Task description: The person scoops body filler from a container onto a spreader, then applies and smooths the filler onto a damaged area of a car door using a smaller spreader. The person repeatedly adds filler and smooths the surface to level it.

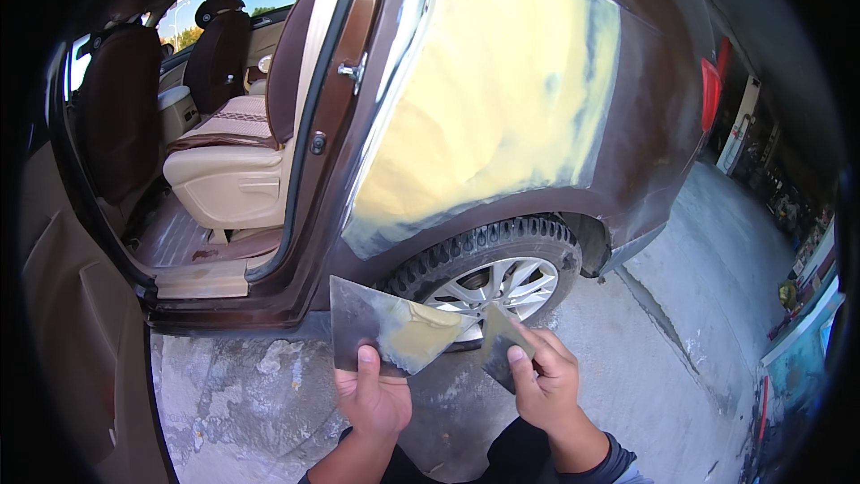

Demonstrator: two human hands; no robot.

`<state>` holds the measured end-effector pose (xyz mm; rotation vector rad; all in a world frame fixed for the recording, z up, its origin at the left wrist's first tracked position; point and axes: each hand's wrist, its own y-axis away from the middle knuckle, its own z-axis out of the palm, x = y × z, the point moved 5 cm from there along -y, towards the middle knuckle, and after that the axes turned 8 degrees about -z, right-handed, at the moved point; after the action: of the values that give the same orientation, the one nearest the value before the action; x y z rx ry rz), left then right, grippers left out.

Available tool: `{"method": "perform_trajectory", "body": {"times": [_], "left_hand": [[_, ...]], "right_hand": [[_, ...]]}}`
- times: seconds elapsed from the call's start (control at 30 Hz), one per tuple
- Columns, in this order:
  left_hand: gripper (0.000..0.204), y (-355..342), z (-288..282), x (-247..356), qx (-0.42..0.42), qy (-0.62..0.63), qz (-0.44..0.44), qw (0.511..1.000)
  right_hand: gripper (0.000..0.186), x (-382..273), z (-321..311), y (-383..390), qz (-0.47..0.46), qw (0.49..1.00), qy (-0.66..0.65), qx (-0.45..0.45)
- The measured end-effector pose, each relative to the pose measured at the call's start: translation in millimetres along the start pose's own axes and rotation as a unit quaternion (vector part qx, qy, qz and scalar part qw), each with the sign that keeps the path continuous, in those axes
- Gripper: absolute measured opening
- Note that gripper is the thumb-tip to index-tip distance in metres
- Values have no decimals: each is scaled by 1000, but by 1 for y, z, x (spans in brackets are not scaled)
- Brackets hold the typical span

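Stained grey floor (242, 403); shadowed clutter (788, 215) at right.

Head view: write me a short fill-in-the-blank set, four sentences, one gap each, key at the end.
1. The left hand holds the larger spreader; the other spreader, in the right hand, is the ____ one.
2. The filler patch on the rear quarter panel is mostly ____ in colour.
3. The car's side door stands ____, so the seat shows.
4. The taillight is ____ in colour.

Missing words: smaller; yellow; open; red.
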<state>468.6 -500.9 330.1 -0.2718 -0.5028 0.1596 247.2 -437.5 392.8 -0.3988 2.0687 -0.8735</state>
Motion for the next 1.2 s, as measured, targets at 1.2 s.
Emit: {"method": "perform_trajectory", "body": {"times": [1.2], "left_hand": [[36,-108,400,209,168,-3,-105,980]], "right_hand": [[33,-260,-209,-352,-17,949,-244,-199]]}}
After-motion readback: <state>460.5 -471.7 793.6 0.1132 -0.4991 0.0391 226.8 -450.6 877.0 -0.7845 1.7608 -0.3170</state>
